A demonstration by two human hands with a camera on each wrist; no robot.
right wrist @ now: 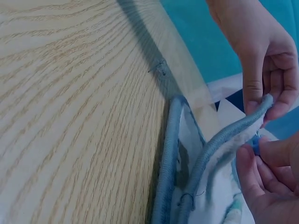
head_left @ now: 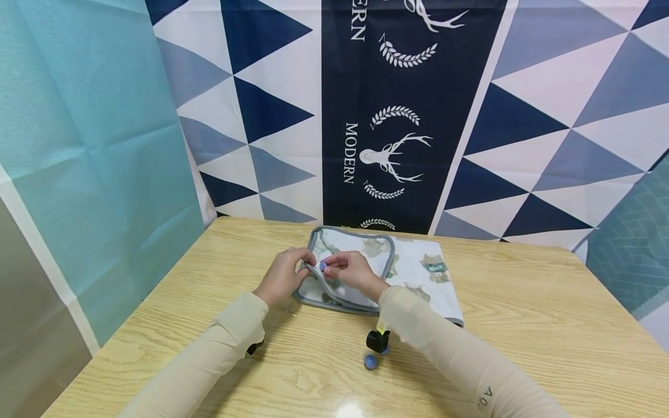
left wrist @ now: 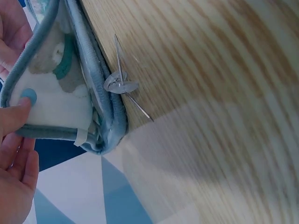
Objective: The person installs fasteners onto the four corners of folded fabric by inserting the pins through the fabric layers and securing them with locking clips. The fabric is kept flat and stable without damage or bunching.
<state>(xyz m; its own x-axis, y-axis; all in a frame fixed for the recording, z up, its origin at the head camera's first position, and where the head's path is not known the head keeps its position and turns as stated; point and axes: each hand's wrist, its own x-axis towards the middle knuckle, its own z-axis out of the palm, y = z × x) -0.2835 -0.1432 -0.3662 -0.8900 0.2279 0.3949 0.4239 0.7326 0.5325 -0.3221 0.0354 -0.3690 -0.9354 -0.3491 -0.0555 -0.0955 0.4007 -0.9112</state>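
A white cloth (head_left: 373, 247) with grey-blue edging and a bear print lies folded over on the table. My left hand (head_left: 286, 271) pinches its lifted edge between thumb and fingers. Close beside it, my right hand (head_left: 354, 270) holds a small blue round piece (right wrist: 255, 144) between thumb and fingertips, right at the raised edging (right wrist: 224, 135). A light blue disc (left wrist: 29, 96) shows on the cloth at the left thumb in the left wrist view. Two clear plastic pieces with metal pins (left wrist: 122, 84) lie on the table by the cloth's corner.
A blue ball (head_left: 370, 361) sits on the wooden table (head_left: 313, 371) in front of the cloth, with another blue piece (head_left: 385, 350) partly hidden behind the right wrist camera (head_left: 377, 341). A patterned fabric wall (head_left: 282, 116) rises behind the table, a teal one (head_left: 94, 145) at left.
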